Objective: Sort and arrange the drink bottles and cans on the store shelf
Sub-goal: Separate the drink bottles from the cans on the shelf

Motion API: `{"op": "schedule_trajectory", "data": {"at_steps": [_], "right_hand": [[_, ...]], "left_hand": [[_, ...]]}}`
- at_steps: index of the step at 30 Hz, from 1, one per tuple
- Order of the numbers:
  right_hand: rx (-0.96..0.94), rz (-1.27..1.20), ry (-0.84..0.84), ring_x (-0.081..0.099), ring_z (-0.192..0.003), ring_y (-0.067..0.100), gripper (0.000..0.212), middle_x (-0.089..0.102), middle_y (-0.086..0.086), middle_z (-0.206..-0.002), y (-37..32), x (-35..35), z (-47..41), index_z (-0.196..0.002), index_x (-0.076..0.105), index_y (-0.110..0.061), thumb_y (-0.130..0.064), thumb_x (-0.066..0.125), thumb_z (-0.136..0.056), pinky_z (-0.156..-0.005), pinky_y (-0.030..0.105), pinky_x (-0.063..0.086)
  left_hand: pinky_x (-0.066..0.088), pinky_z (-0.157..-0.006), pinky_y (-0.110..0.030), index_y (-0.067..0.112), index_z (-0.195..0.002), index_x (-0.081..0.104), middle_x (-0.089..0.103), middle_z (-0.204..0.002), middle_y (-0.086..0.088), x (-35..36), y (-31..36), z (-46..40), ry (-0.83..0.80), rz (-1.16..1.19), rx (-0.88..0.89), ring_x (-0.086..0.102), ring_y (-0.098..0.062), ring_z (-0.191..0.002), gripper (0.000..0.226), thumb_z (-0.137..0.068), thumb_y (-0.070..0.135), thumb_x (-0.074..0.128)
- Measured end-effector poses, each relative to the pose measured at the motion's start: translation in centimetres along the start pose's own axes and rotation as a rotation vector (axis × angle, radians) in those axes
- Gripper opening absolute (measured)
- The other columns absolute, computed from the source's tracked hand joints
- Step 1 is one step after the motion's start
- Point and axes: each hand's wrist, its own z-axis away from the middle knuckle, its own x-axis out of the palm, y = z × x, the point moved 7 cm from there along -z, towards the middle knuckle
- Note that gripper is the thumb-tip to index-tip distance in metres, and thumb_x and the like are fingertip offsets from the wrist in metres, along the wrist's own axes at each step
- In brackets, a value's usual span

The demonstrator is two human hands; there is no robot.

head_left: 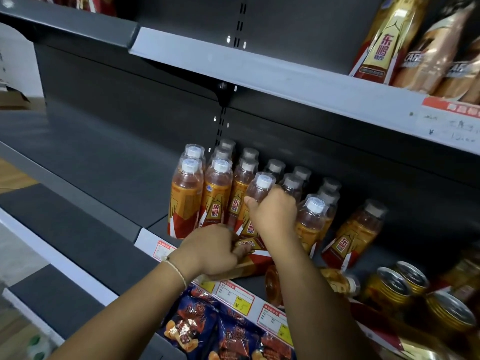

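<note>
The right hand [275, 216] grips the shoulder of an upright orange bottle [255, 201] at the front of the bottle rows on the grey shelf [109, 162]. The left hand [210, 249] curls around a lying bottle [255, 258] at the shelf's front edge, with gold cans [405, 284] near on the right.

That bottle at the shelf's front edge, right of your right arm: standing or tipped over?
Tipped over. The bottle lies on its side on the shelf, base facing left, cap toward the gold cans.
</note>
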Motion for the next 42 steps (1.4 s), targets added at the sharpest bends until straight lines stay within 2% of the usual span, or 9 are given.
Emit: {"op": "schedule_trajectory", "data": {"at_steps": [4, 9, 14, 16, 21, 26, 32, 35, 42], "right_hand": [[0.009, 0.024, -0.019, 0.052, -0.073, 0.018, 0.039, 0.056, 0.002, -0.081, -0.1, -0.4, 0.3, -0.086, 0.050, -0.016, -0.048, 0.072, -0.087, -0.045, 0.022, 0.029], [-0.020, 0.069, -0.111, 0.062, -0.085, 0.021, 0.020, 0.062, 0.008, -0.095, -0.1, -2.0, 2.3, -0.101, 0.059, -0.010, -0.030, 0.060, -0.099, -0.064, 0.030, 0.047], [-0.149, -0.183, 0.038, 0.069, -0.098, 0.019, 0.041, 0.069, 0.006, -0.110, 2.1, -7.2, 7.1, -0.139, 0.052, -0.015, -0.026, 0.055, -0.099, -0.078, 0.028, 0.056], [-0.183, -0.295, 0.114, 0.069, -0.101, 0.012, 0.042, 0.070, 0.002, -0.115, 3.9, -9.6, 8.9, -0.139, 0.054, -0.015, -0.022, 0.058, -0.098, -0.087, 0.031, 0.059], [-0.185, -0.289, 0.308, 0.066, -0.096, 0.002, 0.033, 0.073, 0.000, -0.107, 9.4, -13.9, 11.2, -0.129, 0.063, -0.014, -0.020, 0.062, -0.096, -0.081, 0.033, 0.061], [-0.056, -0.158, 0.323, 0.069, -0.098, 0.012, 0.034, 0.073, 0.003, -0.108, 15.1, -16.3, 11.9, -0.128, 0.063, -0.013, -0.023, 0.062, -0.096, -0.083, 0.032, 0.060], [0.050, -0.073, 0.279, 0.068, -0.099, 0.011, 0.038, 0.073, -0.001, -0.112, 21.4, -19.3, 11.9, -0.133, 0.060, -0.016, -0.030, 0.060, -0.097, -0.084, 0.033, 0.059], [0.066, -0.099, 0.270, 0.067, -0.100, 0.009, 0.037, 0.072, -0.002, -0.113, 23.9, -20.6, 11.8, -0.132, 0.061, -0.017, -0.028, 0.061, -0.097, -0.083, 0.032, 0.059], [0.040, -0.224, 0.210, 0.066, -0.109, 0.012, 0.033, 0.071, -0.001, -0.119, 27.8, -21.6, 11.6, -0.127, 0.065, -0.013, -0.021, 0.063, -0.095, -0.092, 0.037, 0.057]], "left_hand": [[0.054, -0.061, -0.032, 0.027, -0.089, 0.066, 0.061, -0.078, 0.009, -1.2, 0.1, 0.6, 0.172, -0.050, -0.004, 0.058, -0.009, -0.069, 0.055, -0.084, 0.073, 0.037], [0.054, -0.064, -0.034, 0.025, -0.090, 0.065, 0.064, -0.081, 0.006, -2.5, 0.9, 0.8, 0.188, 0.047, 0.035, 0.061, -0.013, -0.073, 0.036, -0.094, 0.056, 0.046], [0.051, -0.067, -0.034, 0.020, -0.096, 0.064, 0.064, -0.086, 0.000, -5.0, 3.1, 0.8, 0.309, 0.083, 0.080, 0.061, -0.020, -0.078, 0.025, -0.098, 0.037, 0.046], [0.050, -0.072, -0.034, 0.018, -0.105, 0.066, 0.067, -0.095, -0.005, -5.6, 4.9, 0.9, 0.384, 0.118, 0.122, 0.062, -0.025, -0.087, 0.022, -0.095, 0.029, 0.050], [0.046, -0.085, -0.021, 0.012, -0.118, 0.068, 0.070, -0.110, -0.008, -4.9, 12.2, 1.6, 0.468, 0.345, 0.316, 0.064, -0.020, -0.098, 0.029, -0.091, 0.013, 0.060], [0.039, -0.076, -0.001, 0.017, -0.121, 0.066, 0.067, -0.111, 0.004, -2.7, 18.6, 0.9, 0.372, 0.478, 0.425, 0.055, 0.000, -0.091, 0.031, -0.091, 0.013, 0.062], [0.039, -0.085, -0.016, 0.018, -0.137, 0.053, 0.059, -0.130, -0.005, 1.1, 24.1, -1.5, 0.199, 0.410, 0.399, 0.055, -0.010, -0.104, 0.048, -0.090, 0.019, 0.063], [0.036, -0.097, -0.020, 0.015, -0.144, 0.043, 0.051, -0.140, -0.009, 3.4, 25.9, -3.6, 0.077, 0.309, 0.348, 0.051, -0.022, -0.126, 0.061, -0.087, 0.019, 0.065], [0.041, -0.104, -0.027, 0.014, -0.147, 0.037, 0.052, -0.138, -0.009, 6.7, 28.4, -6.7, -0.059, 0.199, 0.200, 0.048, -0.024, -0.128, 0.074, -0.080, 0.018, 0.069]]}}
